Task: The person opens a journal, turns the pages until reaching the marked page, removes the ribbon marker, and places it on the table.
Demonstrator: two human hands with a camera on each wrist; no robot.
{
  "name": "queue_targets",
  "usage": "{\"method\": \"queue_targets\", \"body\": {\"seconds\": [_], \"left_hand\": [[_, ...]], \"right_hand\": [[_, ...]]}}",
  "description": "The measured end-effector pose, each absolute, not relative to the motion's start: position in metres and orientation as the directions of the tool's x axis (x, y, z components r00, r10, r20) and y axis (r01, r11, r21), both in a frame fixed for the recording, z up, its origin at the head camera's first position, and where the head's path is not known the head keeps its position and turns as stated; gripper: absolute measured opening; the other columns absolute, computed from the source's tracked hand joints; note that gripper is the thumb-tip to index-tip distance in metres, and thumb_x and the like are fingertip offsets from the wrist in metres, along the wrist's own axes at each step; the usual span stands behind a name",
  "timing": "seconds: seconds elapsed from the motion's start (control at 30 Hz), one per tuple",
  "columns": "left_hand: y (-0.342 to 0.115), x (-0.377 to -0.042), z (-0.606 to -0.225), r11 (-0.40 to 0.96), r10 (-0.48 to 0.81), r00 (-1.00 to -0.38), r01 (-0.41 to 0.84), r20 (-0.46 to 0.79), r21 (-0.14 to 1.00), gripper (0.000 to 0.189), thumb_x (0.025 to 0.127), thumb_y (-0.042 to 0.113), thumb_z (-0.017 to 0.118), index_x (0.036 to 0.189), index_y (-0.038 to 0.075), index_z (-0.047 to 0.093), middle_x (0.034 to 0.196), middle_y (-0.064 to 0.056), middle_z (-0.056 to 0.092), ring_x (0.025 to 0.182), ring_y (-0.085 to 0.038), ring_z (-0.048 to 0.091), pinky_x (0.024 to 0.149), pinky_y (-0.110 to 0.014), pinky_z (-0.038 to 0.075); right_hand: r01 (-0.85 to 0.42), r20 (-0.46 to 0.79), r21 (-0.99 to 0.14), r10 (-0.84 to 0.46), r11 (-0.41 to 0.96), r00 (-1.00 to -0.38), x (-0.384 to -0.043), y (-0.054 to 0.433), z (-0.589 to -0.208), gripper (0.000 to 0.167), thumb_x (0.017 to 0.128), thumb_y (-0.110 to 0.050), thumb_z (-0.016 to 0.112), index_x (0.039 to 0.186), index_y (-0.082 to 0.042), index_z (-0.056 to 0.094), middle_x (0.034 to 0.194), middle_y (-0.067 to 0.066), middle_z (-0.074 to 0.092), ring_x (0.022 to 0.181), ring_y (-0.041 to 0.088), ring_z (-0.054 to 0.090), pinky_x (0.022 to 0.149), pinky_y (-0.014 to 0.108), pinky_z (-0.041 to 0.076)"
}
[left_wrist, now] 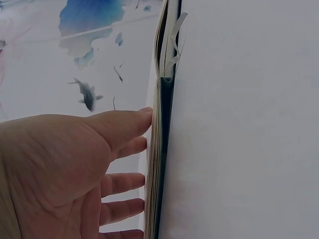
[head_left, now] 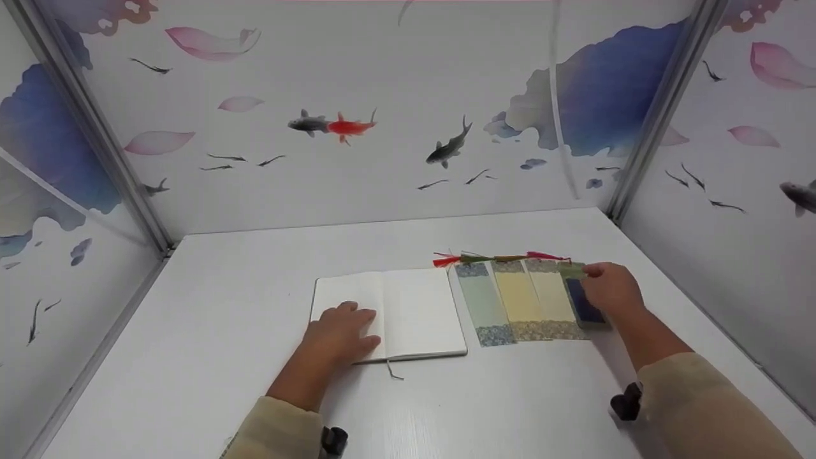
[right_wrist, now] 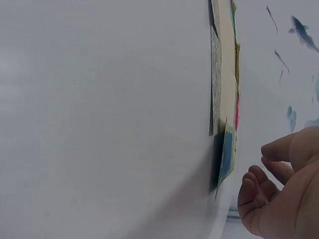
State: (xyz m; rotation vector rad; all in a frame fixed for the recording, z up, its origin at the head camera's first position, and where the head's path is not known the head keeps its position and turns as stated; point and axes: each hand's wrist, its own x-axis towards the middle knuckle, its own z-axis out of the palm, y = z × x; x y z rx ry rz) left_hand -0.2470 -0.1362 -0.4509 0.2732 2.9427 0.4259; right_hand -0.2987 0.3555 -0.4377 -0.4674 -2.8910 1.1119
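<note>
An open notebook (head_left: pixel 421 312) with blank pages lies on the table. My left hand (head_left: pixel 344 331) rests on its left page, fingers spread. In the left wrist view, that hand (left_wrist: pixel 75 174) lies beside the notebook's page edges (left_wrist: pixel 153 164). Farther right, my right hand (head_left: pixel 615 290) pinches the upper corner of a dark blue bookmark (head_left: pixel 585 305) with a pale green top band. The right wrist view shows this bookmark (right_wrist: pixel 228 154) tilted above its shadow, near the bent fingers of the right hand (right_wrist: pixel 284 184); the contact point is hidden there.
Left of the blue bookmark lie a green bookmark (head_left: pixel 484 306), a yellow bookmark (head_left: pixel 517 296) and a cream bookmark (head_left: pixel 553 299), side by side. Coloured tassels (head_left: pixel 475 258) lie along their tops. A ribbon (head_left: pixel 395 371) hangs from the notebook. Printed panels (head_left: pixel 382 185) border the table.
</note>
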Motion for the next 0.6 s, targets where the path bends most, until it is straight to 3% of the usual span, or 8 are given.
{"method": "queue_targets", "body": {"seconds": [0.3, 0.43, 0.6], "left_hand": [[-0.135, -0.246, -0.453, 0.943, 0.187, -0.976, 0.147, -0.109, 0.300, 0.060, 0.102, 0.045, 0.068, 0.157, 0.024, 0.056, 0.167, -0.012, 0.048, 0.154, -0.040, 0.046, 0.120, -0.068, 0.041], [-0.136, -0.244, -0.452, 0.950, 0.155, -0.983, 0.122, -0.095, 0.288, 0.060, 0.101, 0.045, 0.067, 0.155, 0.021, 0.057, 0.165, -0.014, 0.050, 0.152, -0.042, 0.047, 0.118, -0.069, 0.042], [-0.137, -0.244, -0.450, 0.958, 0.126, -0.987, 0.096, -0.097, 0.271, 0.062, 0.100, 0.046, 0.068, 0.155, 0.019, 0.057, 0.164, -0.015, 0.050, 0.150, -0.043, 0.048, 0.116, -0.069, 0.044]], "right_hand": [[0.132, -0.027, -0.701, 0.159, 0.700, -0.987, -0.294, 0.298, -0.435, 0.053, 0.109, -0.030, 0.054, 0.155, -0.003, 0.054, 0.153, 0.026, 0.057, 0.139, 0.042, 0.053, 0.116, 0.059, 0.047], [0.043, 0.043, -0.689, 0.099, 0.723, -0.994, -0.291, 0.278, -0.437, 0.051, 0.109, -0.029, 0.059, 0.152, -0.004, 0.058, 0.149, 0.025, 0.061, 0.133, 0.043, 0.058, 0.110, 0.058, 0.052], [-0.003, 0.039, -0.711, 0.035, 0.703, -0.999, -0.285, 0.252, -0.436, 0.050, 0.108, -0.031, 0.063, 0.152, -0.008, 0.059, 0.150, 0.021, 0.061, 0.131, 0.040, 0.062, 0.101, 0.050, 0.059]]}}
